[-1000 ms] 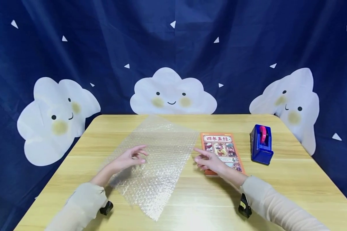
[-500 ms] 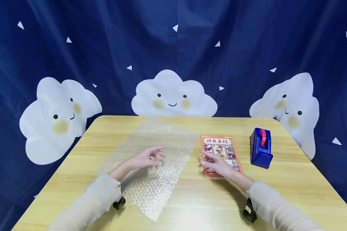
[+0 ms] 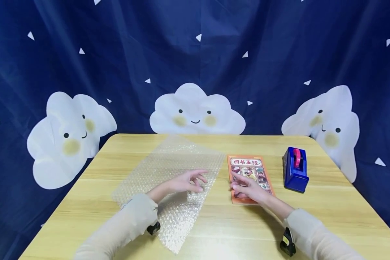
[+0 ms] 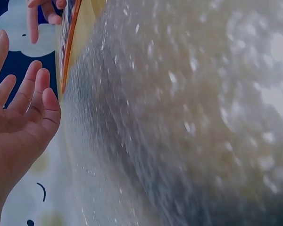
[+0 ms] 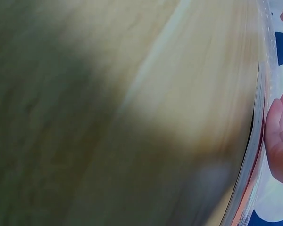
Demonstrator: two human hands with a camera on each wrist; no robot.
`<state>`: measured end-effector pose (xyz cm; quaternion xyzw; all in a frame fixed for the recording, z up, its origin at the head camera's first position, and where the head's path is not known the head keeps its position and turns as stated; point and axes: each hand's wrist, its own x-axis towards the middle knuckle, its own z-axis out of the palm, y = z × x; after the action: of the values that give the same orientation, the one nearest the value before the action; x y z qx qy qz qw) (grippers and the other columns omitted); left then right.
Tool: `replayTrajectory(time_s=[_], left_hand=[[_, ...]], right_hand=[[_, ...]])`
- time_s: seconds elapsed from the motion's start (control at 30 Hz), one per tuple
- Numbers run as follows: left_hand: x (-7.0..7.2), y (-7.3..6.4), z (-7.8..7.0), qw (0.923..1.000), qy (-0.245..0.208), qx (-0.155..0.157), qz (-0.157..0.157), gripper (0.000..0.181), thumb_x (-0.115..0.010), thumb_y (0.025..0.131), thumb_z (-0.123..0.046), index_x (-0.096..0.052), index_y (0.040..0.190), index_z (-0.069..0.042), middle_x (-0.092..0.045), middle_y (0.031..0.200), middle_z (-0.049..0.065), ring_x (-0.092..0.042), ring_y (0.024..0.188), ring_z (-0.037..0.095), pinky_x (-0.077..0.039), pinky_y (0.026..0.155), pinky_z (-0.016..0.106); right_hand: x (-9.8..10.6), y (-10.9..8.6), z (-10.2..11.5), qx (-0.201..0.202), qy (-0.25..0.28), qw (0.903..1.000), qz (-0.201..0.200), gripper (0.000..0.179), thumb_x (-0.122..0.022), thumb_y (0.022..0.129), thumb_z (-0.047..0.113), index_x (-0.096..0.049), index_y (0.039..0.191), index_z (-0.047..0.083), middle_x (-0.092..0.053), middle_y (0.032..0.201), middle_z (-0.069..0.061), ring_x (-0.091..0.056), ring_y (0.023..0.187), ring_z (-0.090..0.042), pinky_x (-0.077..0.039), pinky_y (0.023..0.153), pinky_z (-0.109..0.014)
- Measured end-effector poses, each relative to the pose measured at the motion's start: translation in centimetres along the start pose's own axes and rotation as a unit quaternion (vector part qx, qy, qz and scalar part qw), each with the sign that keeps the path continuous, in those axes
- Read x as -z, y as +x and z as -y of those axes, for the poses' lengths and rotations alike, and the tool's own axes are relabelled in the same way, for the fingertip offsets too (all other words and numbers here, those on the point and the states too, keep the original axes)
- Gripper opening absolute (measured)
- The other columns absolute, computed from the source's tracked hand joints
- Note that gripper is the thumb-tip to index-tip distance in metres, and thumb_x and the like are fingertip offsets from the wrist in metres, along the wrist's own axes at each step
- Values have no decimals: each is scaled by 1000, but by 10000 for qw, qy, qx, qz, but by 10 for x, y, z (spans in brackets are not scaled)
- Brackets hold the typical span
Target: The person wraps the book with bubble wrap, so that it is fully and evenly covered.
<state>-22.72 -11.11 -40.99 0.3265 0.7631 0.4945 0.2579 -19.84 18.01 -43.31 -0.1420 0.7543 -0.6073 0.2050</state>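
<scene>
My left hand hovers over the right part of a sheet of clear bubble wrap, its fingers loosely bent with nothing between them. In the left wrist view that hand shows its relaxed fingers, palm side visible, beside the bubble wrap. My right hand is over the orange-bordered book, covering its lower left part. Its fingers are relaxed and hold nothing. The book's page edge appears beside the right hand in the right wrist view.
A blue tape dispenser with a red core stands right of the book on the wooden table. Behind the table's far edge hangs a dark blue curtain with printed clouds. Each wrist bears a small black camera.
My left hand has moved right across the bubble wrap, toward the book. The right hand has shifted slightly right and farther over the book. The sheet, book and dispenser stay in place.
</scene>
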Motion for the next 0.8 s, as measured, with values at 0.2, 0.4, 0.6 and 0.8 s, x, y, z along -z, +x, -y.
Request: replayTrajectory(time_s=[0.2,0.4,0.6,0.8], left_hand=[[-9,11,-2,9999,14,12,102,72,-63,83,-7,-24,143,-2,-49,127,22,-58,90,15,-52,76,27],[-15,19,-6,9995,-88,43,289,73,-63,84,-7,-22,143,-2,-46,131,22,-56,93,15,-49,81,26],[-22,29,-7,9984,-73,186,527,73,-62,84,-5,-20,144,-4,-45,131,20,-55,95,15,-47,83,23],[-30,36,-5,9972,8,327,671,71,-61,85,-10,-21,145,-8,-46,132,17,-55,100,16,-46,86,24]], right_hand=[[7,-6,-3,-1,91,10000,-4,67,-56,91,18,-19,144,1,-49,122,-31,-61,92,-19,-53,72,-29],[20,-13,-5,2,-99,9996,-251,66,-56,90,17,-19,143,-1,-48,124,-33,-61,89,-17,-53,74,-31],[33,-22,-8,-37,-134,9993,-339,65,-54,92,18,-19,142,-2,-43,126,-34,-59,86,-13,-53,72,-28],[47,-37,-16,-296,-215,9978,-562,62,-51,94,20,-21,142,-3,-51,119,-28,-57,89,-16,-52,75,-27]])
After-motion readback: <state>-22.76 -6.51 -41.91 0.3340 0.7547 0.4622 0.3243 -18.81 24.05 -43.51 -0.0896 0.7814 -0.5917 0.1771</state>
